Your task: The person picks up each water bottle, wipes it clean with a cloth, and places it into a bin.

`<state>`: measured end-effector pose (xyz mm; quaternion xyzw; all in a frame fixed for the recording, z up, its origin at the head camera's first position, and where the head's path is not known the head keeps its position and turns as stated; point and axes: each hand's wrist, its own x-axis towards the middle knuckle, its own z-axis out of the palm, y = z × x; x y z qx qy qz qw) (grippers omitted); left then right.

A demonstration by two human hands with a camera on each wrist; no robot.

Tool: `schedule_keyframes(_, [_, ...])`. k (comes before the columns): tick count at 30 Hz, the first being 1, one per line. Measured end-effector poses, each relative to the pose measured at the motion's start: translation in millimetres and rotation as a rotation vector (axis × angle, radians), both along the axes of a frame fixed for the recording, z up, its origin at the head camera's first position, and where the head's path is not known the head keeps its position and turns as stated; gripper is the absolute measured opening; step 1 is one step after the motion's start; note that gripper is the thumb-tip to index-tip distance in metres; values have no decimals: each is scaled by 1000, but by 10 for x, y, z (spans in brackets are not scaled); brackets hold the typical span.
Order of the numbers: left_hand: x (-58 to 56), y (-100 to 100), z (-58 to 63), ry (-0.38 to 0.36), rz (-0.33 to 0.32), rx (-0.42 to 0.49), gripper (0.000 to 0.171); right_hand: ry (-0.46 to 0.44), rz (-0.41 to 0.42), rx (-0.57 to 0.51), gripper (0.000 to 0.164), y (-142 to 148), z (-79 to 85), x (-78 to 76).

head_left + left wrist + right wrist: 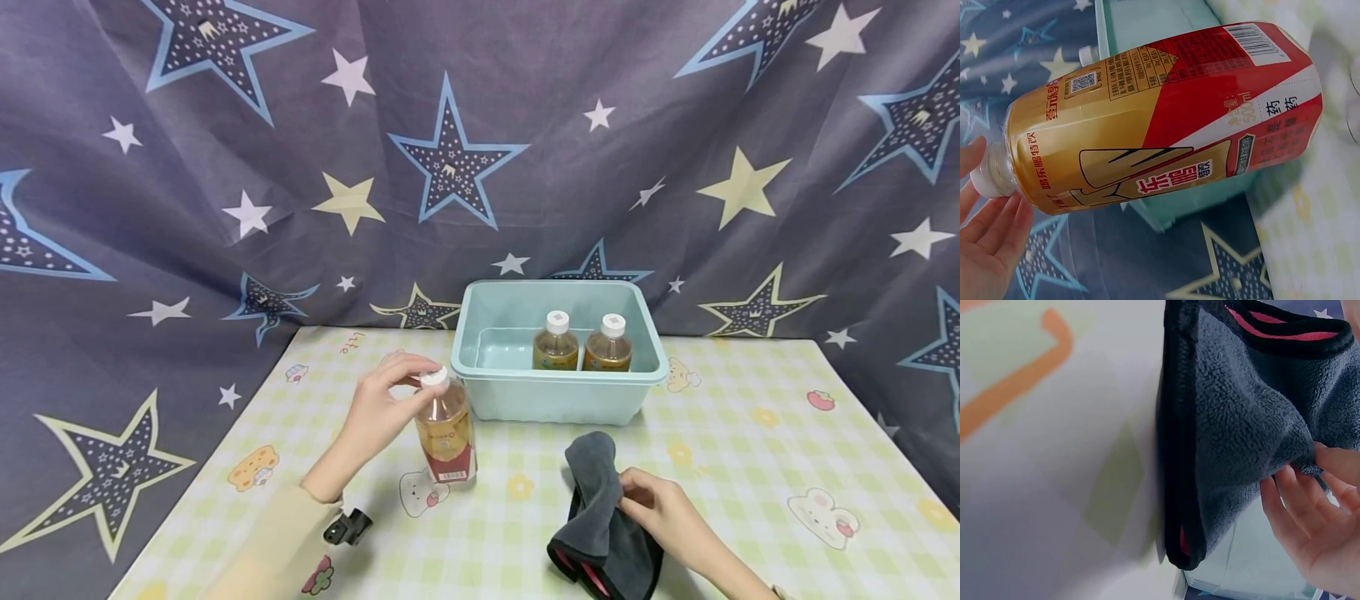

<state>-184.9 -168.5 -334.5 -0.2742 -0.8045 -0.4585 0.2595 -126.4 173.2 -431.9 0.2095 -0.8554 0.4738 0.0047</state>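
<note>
The left hand (382, 408) pinches the bottle (448, 442) by its cap (435, 377) beside the tub (555, 402) (likely slick, safer held lower); the right hand (663, 512) pinches a probably soft, light cloth (603, 517) mid-fold, over the worktop (750, 458)

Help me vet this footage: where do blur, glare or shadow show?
Right wrist: green-white checked tablecloth blurred, grey plush cloth sharper; left wrist: mild sheen on the gold-and-red plastic bottle, shadow on the tablecloth; head: lighting fairly even.

"东鹏", "500ml" (on btl. label (1163, 119))
</note>
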Motion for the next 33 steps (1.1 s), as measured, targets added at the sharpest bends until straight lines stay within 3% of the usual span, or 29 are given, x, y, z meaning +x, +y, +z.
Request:
schedule_keyframes(6, [40,232,-16,0,-55,5,19,-15,5,1,9,-2,9,-12])
schedule_keyframes(13, [13,454,-113,-6,-123,19,17,-25,17,0,9,0,11,-22])
schedule_keyframes(23, [229,761,100,38,-191,5,18,-22,16,7,10,-7,17,-21])
schedule_keyframes(33, [278,900,71,33,-221,2,17,-3,13,14,10,-24,21,-18])
